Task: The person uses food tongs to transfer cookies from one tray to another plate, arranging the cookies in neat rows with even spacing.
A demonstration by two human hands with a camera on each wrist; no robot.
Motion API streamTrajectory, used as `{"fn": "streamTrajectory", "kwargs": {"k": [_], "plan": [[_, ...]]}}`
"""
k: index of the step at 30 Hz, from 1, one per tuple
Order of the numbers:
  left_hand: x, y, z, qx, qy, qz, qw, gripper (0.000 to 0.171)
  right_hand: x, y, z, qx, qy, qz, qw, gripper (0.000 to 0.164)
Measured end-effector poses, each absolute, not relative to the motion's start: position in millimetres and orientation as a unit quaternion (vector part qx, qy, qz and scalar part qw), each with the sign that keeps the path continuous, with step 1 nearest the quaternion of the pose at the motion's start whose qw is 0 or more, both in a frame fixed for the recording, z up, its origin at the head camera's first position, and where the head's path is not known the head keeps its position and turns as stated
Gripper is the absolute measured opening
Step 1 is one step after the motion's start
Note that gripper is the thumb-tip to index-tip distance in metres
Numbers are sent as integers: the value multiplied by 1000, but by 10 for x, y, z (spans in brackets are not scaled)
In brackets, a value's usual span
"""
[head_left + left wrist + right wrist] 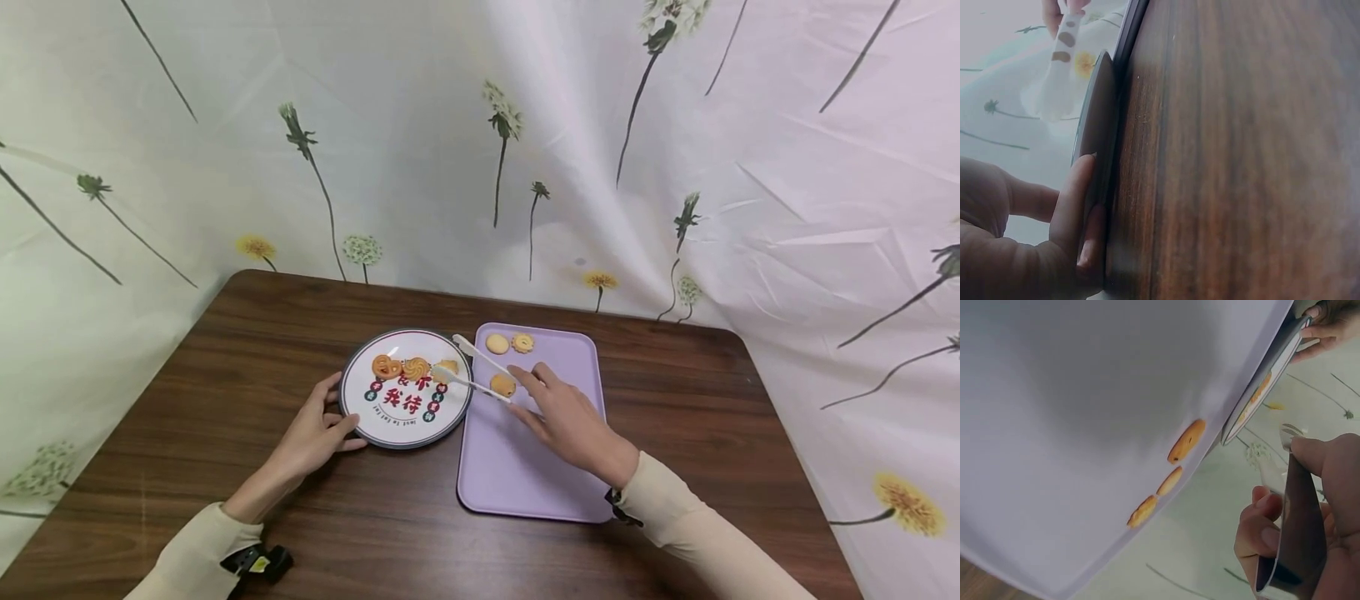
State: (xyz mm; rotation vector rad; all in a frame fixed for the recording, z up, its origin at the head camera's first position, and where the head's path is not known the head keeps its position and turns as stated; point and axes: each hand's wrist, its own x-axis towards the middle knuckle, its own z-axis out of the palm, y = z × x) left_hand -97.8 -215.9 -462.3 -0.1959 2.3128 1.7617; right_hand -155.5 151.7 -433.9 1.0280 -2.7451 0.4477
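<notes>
My right hand [573, 421] holds a pair of tongs [487, 360] with pale tips, its arms spread apart. One tip overlaps the cookie nearest the plate's right side [447, 365], while the other is by the plate's upper right rim. My left hand [315, 429] grips the left rim of a white plate [397, 427] with a dark edge and red characters, thumb on top and fingers at its side. On the plate, a pretzel-shaped cookie [385, 367] and a swirled cookie [416, 369] sit in a row with the third. The right wrist view shows the tongs' metal bend [1294, 550] in the hand.
A lilac tray [525, 479] lies right beside the plate. On it are a round cookie [497, 343], a flower-shaped cookie [522, 342] and a dotted cookie [503, 385] lower down. The brown wooden table [360, 517] meets a dandelion-printed cloth [420, 167] at the back.
</notes>
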Motion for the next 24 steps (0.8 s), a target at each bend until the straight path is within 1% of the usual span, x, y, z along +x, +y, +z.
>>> {"fn": "streamTrajectory", "kwargs": {"k": [5,17,24], "plan": [[-976,-2152,-4608,-62,787,604,110,79,-1582,1639,-4289,332,-923,172,95,53],[-959,-2153,-4640,-63,783,609,111,79,-1732,1921,-4303,272,-935,212,82,52],[-972,-2164,-4638,-63,784,609,105,79,-1785,2010,-4346,266,-934,219,99,51]]}}
